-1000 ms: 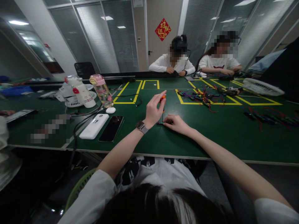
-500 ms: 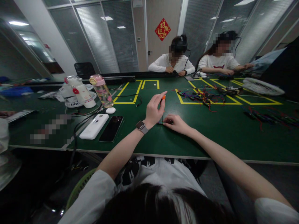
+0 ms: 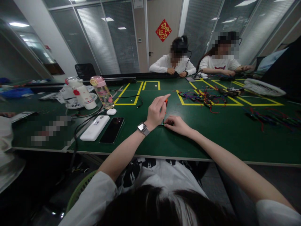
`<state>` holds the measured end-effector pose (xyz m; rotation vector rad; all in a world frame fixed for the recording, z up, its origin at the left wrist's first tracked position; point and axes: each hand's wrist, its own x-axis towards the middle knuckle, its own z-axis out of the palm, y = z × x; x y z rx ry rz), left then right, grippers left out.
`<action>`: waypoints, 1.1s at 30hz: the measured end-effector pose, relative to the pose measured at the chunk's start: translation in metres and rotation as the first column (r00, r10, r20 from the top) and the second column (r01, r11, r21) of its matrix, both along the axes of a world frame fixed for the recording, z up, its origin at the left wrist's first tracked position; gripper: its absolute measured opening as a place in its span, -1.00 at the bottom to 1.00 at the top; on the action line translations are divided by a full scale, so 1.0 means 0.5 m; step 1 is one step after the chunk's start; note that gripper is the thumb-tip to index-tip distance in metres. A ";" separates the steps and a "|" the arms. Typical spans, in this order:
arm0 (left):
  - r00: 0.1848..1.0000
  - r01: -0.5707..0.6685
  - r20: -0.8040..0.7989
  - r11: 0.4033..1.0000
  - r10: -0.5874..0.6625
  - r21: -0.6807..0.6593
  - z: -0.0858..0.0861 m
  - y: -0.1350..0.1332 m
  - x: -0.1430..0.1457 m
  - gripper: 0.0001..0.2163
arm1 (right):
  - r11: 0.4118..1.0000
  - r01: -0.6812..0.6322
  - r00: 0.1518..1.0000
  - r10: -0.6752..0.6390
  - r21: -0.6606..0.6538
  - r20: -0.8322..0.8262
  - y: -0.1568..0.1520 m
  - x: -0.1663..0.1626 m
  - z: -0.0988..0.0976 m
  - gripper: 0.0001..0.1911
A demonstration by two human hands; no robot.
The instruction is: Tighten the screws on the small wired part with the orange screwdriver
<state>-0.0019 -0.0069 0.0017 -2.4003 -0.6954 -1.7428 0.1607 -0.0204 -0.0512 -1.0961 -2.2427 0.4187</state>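
Observation:
My left hand (image 3: 155, 112), with a watch on its wrist, is closed around a small screwdriver with an orange handle (image 3: 166, 101), held upright with its tip down. My right hand (image 3: 177, 124) lies low on the green table (image 3: 211, 138) and pinches a small dark part with green on it (image 3: 162, 124) right under the screwdriver tip. The part is mostly hidden by my fingers.
A black phone (image 3: 112, 129) and a white case (image 3: 94, 127) lie to the left, with a white mouse (image 3: 111, 111), a pink-capped bottle (image 3: 102, 91) and a small fan (image 3: 78, 92) behind. Coloured wire bundles (image 3: 202, 98) lie in the yellow-taped area. Two people sit across the table.
My left forefinger has dropped from stretched out to curled over the screwdriver's top. The right hand has stayed on the part.

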 end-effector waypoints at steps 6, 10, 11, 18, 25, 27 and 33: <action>0.998 -0.060 0.027 0.998 0.060 0.015 -0.002 0.006 0.002 -0.73 | 1.000 -0.010 1.000 0.010 0.002 -0.005 0.002 0.002 -0.003 -0.90; 0.992 -0.123 0.043 0.992 0.122 0.024 -0.004 0.007 0.001 -0.74 | 1.000 -0.005 1.000 0.005 0.009 0.003 0.001 0.002 -0.002 -0.90; 0.992 -0.118 0.040 0.993 0.118 0.016 -0.004 0.006 0.000 -0.74 | 1.000 -0.004 1.000 0.004 0.009 0.004 0.001 0.002 -0.002 -0.90; 1.000 -0.013 0.009 0.998 0.014 -0.061 0.000 0.002 0.001 -0.69 | 1.000 -0.013 1.000 0.013 -0.002 -0.008 0.002 0.000 -0.002 -0.90; 0.999 0.019 0.048 0.989 -0.012 -0.144 0.007 0.008 0.001 -0.71 | 1.000 -0.001 1.000 0.001 -0.013 -0.002 -0.002 -0.001 0.002 -0.91; 0.998 0.038 0.062 0.984 -0.028 -0.172 0.009 0.010 0.000 -0.72 | 1.000 0.000 1.000 0.000 -0.015 0.002 -0.002 0.000 0.002 -0.90; 0.997 -0.010 0.073 0.987 0.022 -0.162 0.010 0.013 -0.002 -0.79 | 1.000 0.001 1.000 -0.001 -0.017 0.007 0.000 0.001 0.001 -0.89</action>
